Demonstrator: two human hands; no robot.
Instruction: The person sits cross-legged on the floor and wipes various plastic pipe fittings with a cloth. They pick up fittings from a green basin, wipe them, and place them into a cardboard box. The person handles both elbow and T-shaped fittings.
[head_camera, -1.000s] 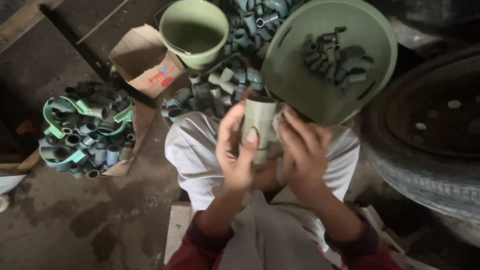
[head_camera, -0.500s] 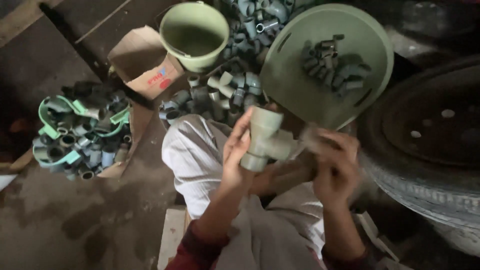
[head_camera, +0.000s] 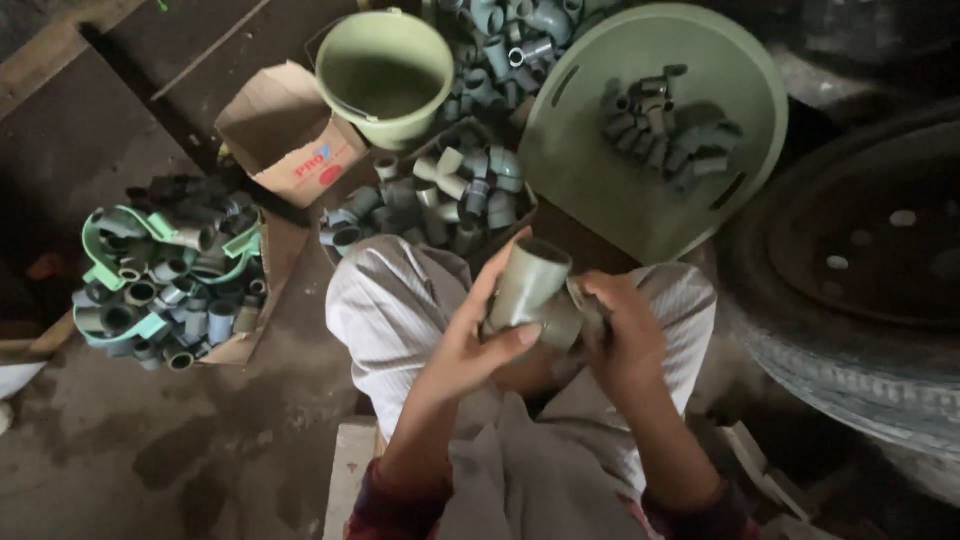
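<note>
Dim concrete floor (head_camera: 150, 450), pipe fittings heaped around you. At frame centre your left hand (head_camera: 478, 335) and right hand (head_camera: 622, 335) both grip a grey tee fitting (head_camera: 535, 295) over your knees; the right-hand hold is partly blurred. Green bucket (head_camera: 385, 75) upper centre, green basin (head_camera: 650, 210) upper right.

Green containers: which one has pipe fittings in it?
The wide shallow green basin at upper right, with a small cluster of grey fittings inside. The deeper green bucket left of it, by the cardboard box, shows none.
</note>
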